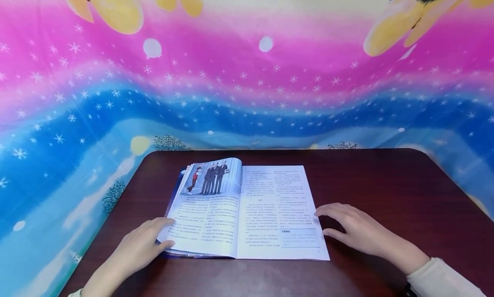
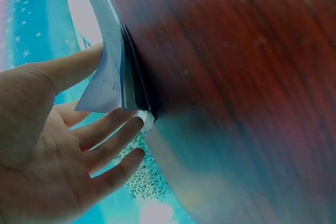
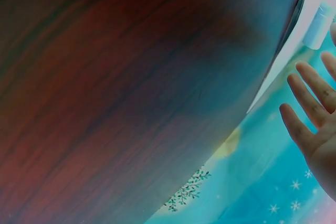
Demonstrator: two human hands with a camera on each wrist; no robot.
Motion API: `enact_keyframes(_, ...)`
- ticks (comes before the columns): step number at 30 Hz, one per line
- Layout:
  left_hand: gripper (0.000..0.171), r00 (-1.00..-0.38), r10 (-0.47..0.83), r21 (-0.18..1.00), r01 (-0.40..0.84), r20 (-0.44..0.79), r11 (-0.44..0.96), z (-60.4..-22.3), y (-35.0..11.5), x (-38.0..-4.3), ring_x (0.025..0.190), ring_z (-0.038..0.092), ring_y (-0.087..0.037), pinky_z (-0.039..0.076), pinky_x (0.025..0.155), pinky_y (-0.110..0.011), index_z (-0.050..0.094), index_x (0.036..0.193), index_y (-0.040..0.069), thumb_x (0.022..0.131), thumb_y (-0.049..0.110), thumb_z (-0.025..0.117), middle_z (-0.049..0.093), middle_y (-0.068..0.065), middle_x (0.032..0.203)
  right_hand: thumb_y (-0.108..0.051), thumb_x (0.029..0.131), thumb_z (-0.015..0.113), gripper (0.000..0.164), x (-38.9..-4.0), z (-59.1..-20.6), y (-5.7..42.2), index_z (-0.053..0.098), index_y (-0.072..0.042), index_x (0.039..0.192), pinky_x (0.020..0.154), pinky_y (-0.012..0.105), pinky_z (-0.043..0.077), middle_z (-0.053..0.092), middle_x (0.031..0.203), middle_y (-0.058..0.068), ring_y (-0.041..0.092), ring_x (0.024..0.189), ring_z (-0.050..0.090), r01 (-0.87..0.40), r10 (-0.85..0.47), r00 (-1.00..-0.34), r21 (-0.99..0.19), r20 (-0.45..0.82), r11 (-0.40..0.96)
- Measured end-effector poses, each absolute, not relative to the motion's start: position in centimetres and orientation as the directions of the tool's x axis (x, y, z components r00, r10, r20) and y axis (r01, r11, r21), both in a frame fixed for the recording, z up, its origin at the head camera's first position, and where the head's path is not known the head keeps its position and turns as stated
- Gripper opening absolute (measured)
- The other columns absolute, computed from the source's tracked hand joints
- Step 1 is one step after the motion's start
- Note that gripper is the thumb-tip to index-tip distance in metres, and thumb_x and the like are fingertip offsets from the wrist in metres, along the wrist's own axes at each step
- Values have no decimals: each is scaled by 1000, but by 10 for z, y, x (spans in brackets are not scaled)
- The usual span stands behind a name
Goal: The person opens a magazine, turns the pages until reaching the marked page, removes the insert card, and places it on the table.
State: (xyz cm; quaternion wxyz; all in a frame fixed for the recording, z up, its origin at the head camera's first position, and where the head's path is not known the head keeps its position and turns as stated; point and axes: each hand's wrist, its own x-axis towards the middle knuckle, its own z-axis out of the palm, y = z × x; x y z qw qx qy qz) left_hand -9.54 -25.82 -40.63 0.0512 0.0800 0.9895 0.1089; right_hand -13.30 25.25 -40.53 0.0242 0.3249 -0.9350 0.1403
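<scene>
An open magazine (image 1: 270, 194) lies on the dark table, its left page carrying a picture of figures in suits above printed text. At its lower left edge my left hand (image 1: 140, 245) holds the pages. The left wrist view shows the thumb of my left hand (image 2: 58, 129) on the upper page (image 2: 107, 72) and the other fingers at the underside of the edge. The top left page bulges up near the spine. Beside the right page's outer edge is my right hand (image 1: 356, 228), fingertips right at the paper. Its fingers look spread and relaxed in the right wrist view (image 3: 315, 114).
The brown wooden table (image 1: 386, 181) has rounded far corners. Behind and to the left of it hangs a colourful cloth (image 1: 231, 74) in pink and blue with snowflakes. A pale sleeve (image 1: 444, 277) covers the right forearm.
</scene>
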Motion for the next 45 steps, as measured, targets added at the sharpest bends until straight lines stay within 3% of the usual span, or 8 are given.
enact_keyframes(10, 59, -975, 198, 189, 177, -101, 966, -411, -264, -98, 123, 53, -42, 45, 92, -62, 66, 125, 7, 78, 37, 84, 56, -21, 135, -41, 88, 74, 46, -126, -411, 249, 64, -19, 127, 97, 48, 47, 60, 133, -3, 20, 121, 56, -620, -627, -776, -267, 67, 738)
enact_keyframes(17, 57, -968, 227, 248, 196, -102, 949, -412, -269, -103, 121, 54, -42, 46, 89, -63, 67, 124, 12, 76, 38, 85, 59, -18, 132, -40, 82, 81, 53, -122, -412, 249, 64, -21, 128, 98, 52, 45, 54, 142, 1, 25, 128, 52, -598, -613, -789, -267, 31, 756)
enact_keyframes(24, 59, -967, 225, 255, 188, -121, 948, -412, -272, -104, 122, 53, -42, 45, 90, -63, 67, 125, 10, 76, 39, 85, 59, -19, 132, -41, 79, 82, 59, -121, -414, 247, 63, -22, 131, 100, 54, 43, 51, 146, 2, 29, 131, 49, -568, -597, -801, -272, -33, 777)
enact_keyframes(45, 59, -974, 204, 244, 176, -94, 954, -408, -269, -103, 124, 52, -42, 45, 91, -64, 66, 126, 10, 79, 42, 82, 57, -19, 135, -33, 83, 81, 37, -127, -413, 240, 71, -19, 116, 98, 50, 45, 63, 128, 1, 25, 121, 57, -648, -635, -761, -215, 135, 730)
